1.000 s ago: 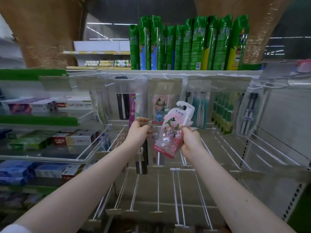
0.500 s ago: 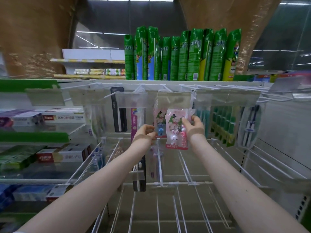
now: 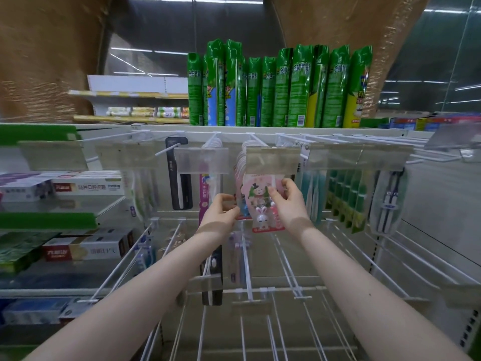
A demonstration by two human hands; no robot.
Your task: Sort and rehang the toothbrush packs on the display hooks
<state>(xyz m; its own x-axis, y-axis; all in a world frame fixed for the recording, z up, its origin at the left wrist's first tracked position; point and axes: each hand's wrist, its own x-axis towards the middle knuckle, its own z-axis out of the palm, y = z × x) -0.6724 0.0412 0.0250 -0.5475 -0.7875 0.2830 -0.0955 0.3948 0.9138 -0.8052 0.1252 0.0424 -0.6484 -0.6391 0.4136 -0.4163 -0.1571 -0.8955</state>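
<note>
A shop aisle — stocked shelves [image 3: 260, 130], display hooks [image 3: 263, 140], hanging toothbrush packs [image 3: 346, 196].

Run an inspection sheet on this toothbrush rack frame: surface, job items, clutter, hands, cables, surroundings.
surface: rows of white wire display hooks.
job's things: pink rabbit toothbrush pack upright at its row's front, top hidden behind a clear tag holder; black pack and green packs hang either side.
clutter: nothing seen.
grippers: right hand pinches the pink rabbit pack's right edge; left hand curled at the hung pink packs behind it, hold unclear.
cables: nothing seen.
surroundings: green spray cans on the top shelf; toothpaste boxes left.
</note>
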